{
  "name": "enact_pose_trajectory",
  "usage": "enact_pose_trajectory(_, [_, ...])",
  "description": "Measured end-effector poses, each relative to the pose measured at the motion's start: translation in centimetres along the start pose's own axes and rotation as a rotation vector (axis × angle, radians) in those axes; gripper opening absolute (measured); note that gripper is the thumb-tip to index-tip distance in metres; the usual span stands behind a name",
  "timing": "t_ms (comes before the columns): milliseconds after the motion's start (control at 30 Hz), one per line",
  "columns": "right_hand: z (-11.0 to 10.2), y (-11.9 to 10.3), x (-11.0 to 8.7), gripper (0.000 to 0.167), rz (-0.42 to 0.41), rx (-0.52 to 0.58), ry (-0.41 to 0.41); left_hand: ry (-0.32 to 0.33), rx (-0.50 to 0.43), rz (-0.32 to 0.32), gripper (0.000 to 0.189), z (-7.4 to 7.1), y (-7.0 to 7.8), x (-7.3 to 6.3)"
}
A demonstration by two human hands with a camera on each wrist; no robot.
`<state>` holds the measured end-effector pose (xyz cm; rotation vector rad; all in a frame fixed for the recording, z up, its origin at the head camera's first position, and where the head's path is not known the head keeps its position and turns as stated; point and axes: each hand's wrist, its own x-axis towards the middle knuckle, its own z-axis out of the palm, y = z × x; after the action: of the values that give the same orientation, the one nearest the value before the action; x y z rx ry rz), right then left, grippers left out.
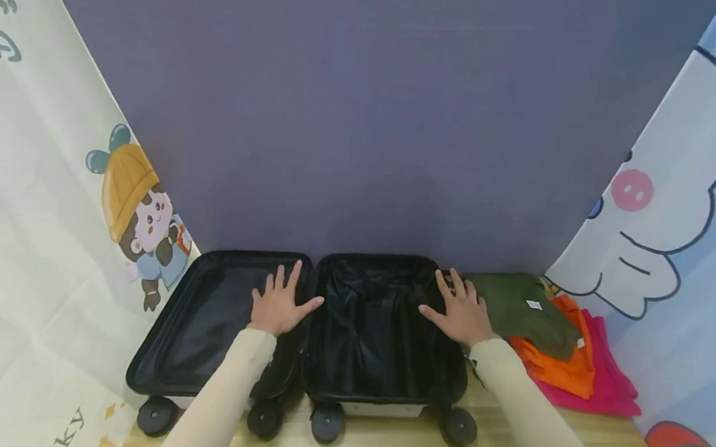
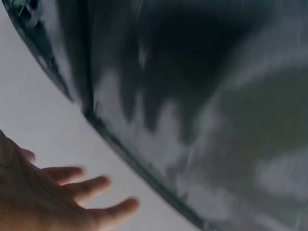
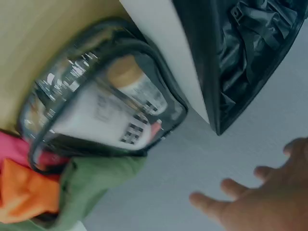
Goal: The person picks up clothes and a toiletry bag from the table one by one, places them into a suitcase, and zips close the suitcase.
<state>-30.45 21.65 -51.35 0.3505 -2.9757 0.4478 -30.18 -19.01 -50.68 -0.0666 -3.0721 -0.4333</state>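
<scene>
An opened suitcase (image 1: 361,324) with a black lining lies flat, its two halves side by side. Over the inner part of the left half hovers my left hand (image 1: 279,306), fingers spread, holding nothing; the left wrist view shows it (image 2: 72,202) apart from the dark lining (image 2: 144,96). My right hand (image 1: 465,317), also spread and without any object, is above the right half's outer edge. Beside that edge, in the right wrist view, is a clear zip pouch (image 3: 175,113) with black trim, containing bottles (image 3: 127,72). It is mostly hidden by the right arm in the head view.
Right of the suitcase lie folded clothes: a dark green one (image 1: 505,310) on top, an orange one (image 1: 557,372), and a pink one (image 1: 608,377) beneath. A grey panel (image 1: 367,124) stands behind. Printed curtains flank both sides. Black wheels (image 1: 328,423) face the wooden surface's front.
</scene>
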Motion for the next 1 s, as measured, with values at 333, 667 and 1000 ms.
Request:
enact_pose_trajectory(333, [3.6,1.3,-3.8,0.095,-0.049,-0.059,-0.054,-0.271,-0.066,-0.061,0.104,3.6,0.0,-2.1])
enact_pose_trajectory(667, [5.2,1.1,-4.6,0.085,-0.060,-0.024,0.101,-0.303,-0.070,-0.072,0.082,3.0,0.5,-1.9])
enact_pose_trajectory(1000, [5.0,1.7,-5.2,0.084,-0.036,0.056,0.053,-0.461,-0.113,-0.089,0.088,2.2,1.0,-1.7])
